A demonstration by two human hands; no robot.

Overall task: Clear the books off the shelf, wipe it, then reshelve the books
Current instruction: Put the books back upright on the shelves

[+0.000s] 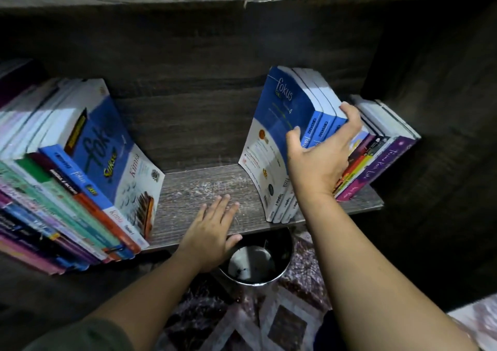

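dark wood-grain shelf [188, 189] fills the view, its bare middle strip filmed with pale dust [204, 186]. on the left a long row of books [80, 162] leans toward the gap, a blue chemistry volume outermost. on the right a smaller group of books [382, 141] slants by the side wall. between them stand three blue fokus books [279, 114], tilted, with their bases on the board. the right hand [320, 157] grips these three across their spines, thumb on the near cover and fingers curled round the far side. the left hand [212, 232] lies flat on the board near its front edge, fingers straight, thumb over the lip. below the edge sits a metal pail [255, 262] on a patterned rug [282, 318].

clearing looks only part done, since most books are on the shelf. the three glossy books are squeezed as one, so if the squeeze slackens the middle one could slip out and drop toward the pail. the left row has nothing propping its open end, and a nudge could send it sliding into the gap. the flat palm may also smear dust.
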